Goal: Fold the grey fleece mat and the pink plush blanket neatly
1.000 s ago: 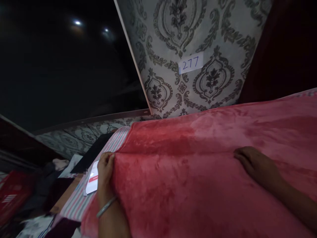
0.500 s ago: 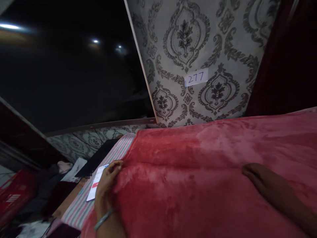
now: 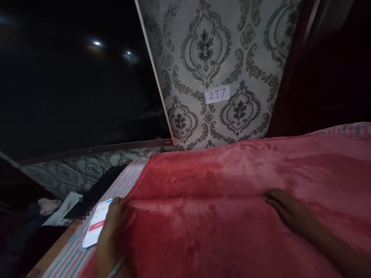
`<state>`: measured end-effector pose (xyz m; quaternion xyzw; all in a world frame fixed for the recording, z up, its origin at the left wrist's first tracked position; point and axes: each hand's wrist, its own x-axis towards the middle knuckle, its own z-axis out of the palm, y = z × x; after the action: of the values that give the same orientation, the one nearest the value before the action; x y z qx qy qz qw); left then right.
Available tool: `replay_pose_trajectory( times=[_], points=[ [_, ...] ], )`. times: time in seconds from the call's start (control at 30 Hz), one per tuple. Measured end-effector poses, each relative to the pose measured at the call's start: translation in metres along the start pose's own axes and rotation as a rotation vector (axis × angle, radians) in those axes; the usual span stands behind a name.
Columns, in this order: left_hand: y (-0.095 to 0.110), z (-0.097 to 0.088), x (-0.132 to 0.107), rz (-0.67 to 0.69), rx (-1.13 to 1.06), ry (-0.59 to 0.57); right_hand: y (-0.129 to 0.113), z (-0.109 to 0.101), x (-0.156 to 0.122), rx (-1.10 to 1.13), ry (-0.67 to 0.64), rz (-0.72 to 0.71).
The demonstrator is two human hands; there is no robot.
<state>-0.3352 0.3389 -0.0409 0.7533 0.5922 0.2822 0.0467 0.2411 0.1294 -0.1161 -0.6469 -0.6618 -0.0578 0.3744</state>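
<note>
A red plush blanket (image 3: 197, 235) is spread across the bed, with a straight crease running between my two hands. My left hand (image 3: 114, 218) pinches the blanket at the left end of that crease, fingers closed and partly in shadow. At the crease's right end, my right hand (image 3: 285, 206) has its fingers closed on the cloth, fingertips hidden against the fold. A phone (image 3: 100, 220) with a lit screen lies just left of my left hand, on a striped sheet (image 3: 126, 181).
Behind the bed stands a patterned wall (image 3: 205, 50) with a paper label (image 3: 217, 94) reading 277. A large dark screen (image 3: 81, 92) is at the left, a dark red panel (image 3: 327, 77) at the right. Crumpled cloth (image 3: 49, 206) lies low on the left.
The view has shifted a little, moving the wall and bed leftward in frame. My left hand has closed more over the blanket's edge, and the crease between the hands looks straighter and sharper.
</note>
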Motion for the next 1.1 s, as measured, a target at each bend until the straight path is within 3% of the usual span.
replay_pose_trajectory(
  times=[0.13, 0.2, 0.37, 0.53, 0.77, 0.9, 1.1],
  points=[
    [0.014, -0.001, 0.003, 0.027, 0.001, 0.192, 0.004, 0.006, -0.002, -0.025, -0.041, -0.105],
    [0.026, -0.005, 0.002, 0.019, 0.014, 0.234, 0.001, 0.006, -0.001, -0.056, -0.026, -0.142],
    [0.048, -0.027, -0.010, 0.023, 0.074, 0.225, -0.015, -0.010, 0.006, -0.123, 0.074, -0.177],
    [0.055, -0.060, -0.026, 0.098, 0.091, 0.244, -0.027, -0.040, 0.008, -0.127, 0.117, -0.205],
    [0.066, -0.102, -0.049, 0.089, 0.177, 0.217, -0.040, -0.075, 0.000, -0.139, 0.131, -0.273],
    [0.084, -0.133, -0.058, 0.140, 0.248, 0.132, -0.042, -0.091, -0.002, -0.183, 0.158, -0.223],
    [0.128, -0.176, -0.071, 0.146, 0.341, 0.083, -0.049, -0.117, -0.007, -0.277, 0.212, -0.059]
  ],
)
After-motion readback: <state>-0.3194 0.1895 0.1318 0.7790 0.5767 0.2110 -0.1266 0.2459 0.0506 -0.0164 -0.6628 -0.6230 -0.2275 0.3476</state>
